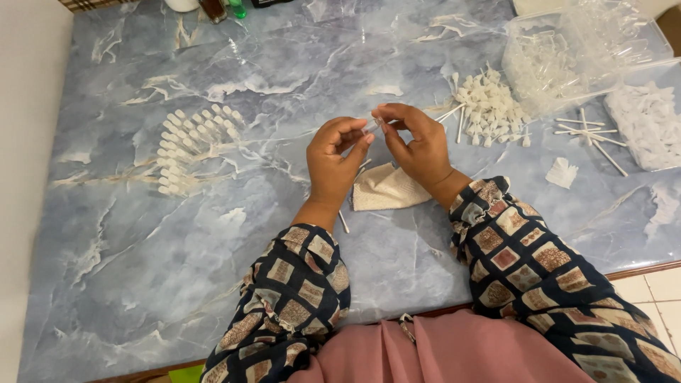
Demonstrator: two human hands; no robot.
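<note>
Hands first, since they're nearest: left hand (pixel 337 157) and right hand (pixel 418 145) are raised just over the blue marbled table (pixel 142 269), fingertips meeting, both pinching one tiny clear tube piece (pixel 374 125) between them. Under them lies a beige cloth (pixel 386 188), with a thin white stick (pixel 343 222) beside the left wrist. Further left, finished white-capped pieces (pixel 188 145) sit fanned in neat rows. Right of the hands there's a loose heap of white stoppers (pixel 489 106), a few scattered sticks (pixel 592 135), and past that a clear plastic bag of tubes (pixel 574 50).

Risk as I see it: that piece is so small and slick it could pop out of the pinch and vanish against the busy marble pattern. A sleeve could also sweep the fanned rows apart.
</note>
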